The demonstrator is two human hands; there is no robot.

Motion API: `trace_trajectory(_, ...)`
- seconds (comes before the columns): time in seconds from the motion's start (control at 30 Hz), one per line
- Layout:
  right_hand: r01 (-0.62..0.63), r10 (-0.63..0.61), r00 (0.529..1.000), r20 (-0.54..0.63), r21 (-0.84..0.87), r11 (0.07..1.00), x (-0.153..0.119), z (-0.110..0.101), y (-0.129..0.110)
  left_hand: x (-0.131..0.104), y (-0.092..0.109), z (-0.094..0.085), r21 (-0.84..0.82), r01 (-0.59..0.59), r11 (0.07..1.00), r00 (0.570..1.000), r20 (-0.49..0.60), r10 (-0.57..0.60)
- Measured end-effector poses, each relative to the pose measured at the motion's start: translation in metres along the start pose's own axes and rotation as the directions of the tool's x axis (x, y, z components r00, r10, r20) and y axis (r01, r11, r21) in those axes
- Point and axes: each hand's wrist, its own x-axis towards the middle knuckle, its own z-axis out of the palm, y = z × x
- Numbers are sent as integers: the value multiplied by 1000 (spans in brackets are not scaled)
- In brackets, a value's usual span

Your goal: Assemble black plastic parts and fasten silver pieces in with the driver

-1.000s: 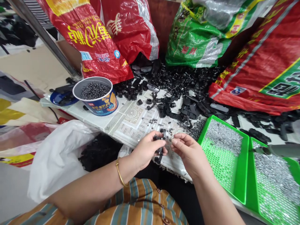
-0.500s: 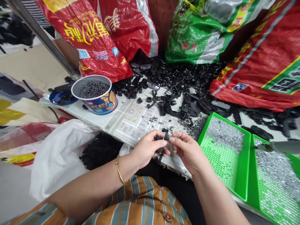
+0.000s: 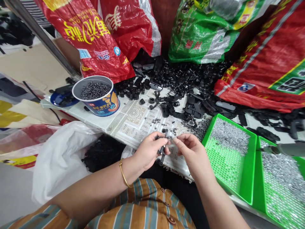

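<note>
My left hand (image 3: 148, 152) is closed around a long black plastic part (image 3: 162, 158), which stands roughly on end with knobbed tips above and below the fingers. Small shiny spots show on that part beside my thumb. My right hand (image 3: 192, 149) is just to the right of it, thumb and forefinger pinched together near the part's upper half. Whatever is between those fingertips is too small and blurred to make out. Under both hands lies the table's patterned cover (image 3: 133, 125), with tiny black pieces (image 3: 156, 121) scattered on it.
Two green perforated trays (image 3: 250, 178) of small silvery metal pieces stand at right, a power tool's tip (image 3: 274, 149) over one. A paper tub (image 3: 101, 106) of tiny dark pieces stands left. Black plastic parts (image 3: 183, 79) pile up before red and green sacks (image 3: 200, 41).
My left hand has turned the black part slightly, so shiny spots now show on it. My right hand has shifted a little to the right, away from the part.
</note>
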Motion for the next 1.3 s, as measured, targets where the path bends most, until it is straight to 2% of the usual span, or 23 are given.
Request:
trace_trajectory(0.03,-4,4,1000,7,-54,999,-4,1,2,1,0,0,-28,-31,999,999,-23,30)
trace_trajectory(0.1,-30,46,993,109,-140,990,-11,5,7,1,1,1,-86,-94,992,994,-57,89)
trace_trajectory(0.2,-42,78,973,217,-165,985,-17,12,15,0,2,1,-158,-100,982,995,-43,94)
trace_trajectory(0.33,-2,21,980,199,-96,995,-19,21,23,-5,0,-1,-202,-63,977,998,-3,64)
trace_trajectory(0.43,0,11,980,198,-58,998,-17,20,21,-10,-2,-6,-199,-7,980,998,57,18)
trace_trajectory(0.5,47,-15,984,178,-178,983,-14,13,16,-12,-3,-11,-159,63,985,996,73,-52)
trace_trajectory(0.57,144,-113,989,96,-456,878,-9,3,8,-13,-2,-16,-111,103,989,994,38,-99)
trace_trajectory(0.63,192,-246,969,32,-727,660,-1,-5,0,-13,0,-21,-81,105,991,994,-1,-106)
trace_trajectory(0.67,195,-292,956,31,-808,556,4,-8,-2,-13,1,-23,-75,101,992,995,-6,-102)
trace_trajectory(0.73,200,-316,947,64,-885,420,13,-9,-4,-12,2,-25,-72,83,994,996,-5,-84)
trace_trajectory(0.83,202,-293,950,109,-930,308,22,-2,0,-10,1,-27,-78,65,995,998,3,-65)
trace_trajectory(0.97,199,-284,951,126,-949,243,26,4,7,-8,0,-29,-91,74,993,997,10,-74)
trace_trajectory(1.2,218,-338,934,118,-937,274,20,-2,6,-6,3,-24,-94,100,991,995,3,-100)
trace_trajectory(1.3,273,-325,930,173,-916,293,20,0,7,-6,4,-24,-89,89,992,996,-3,-90)
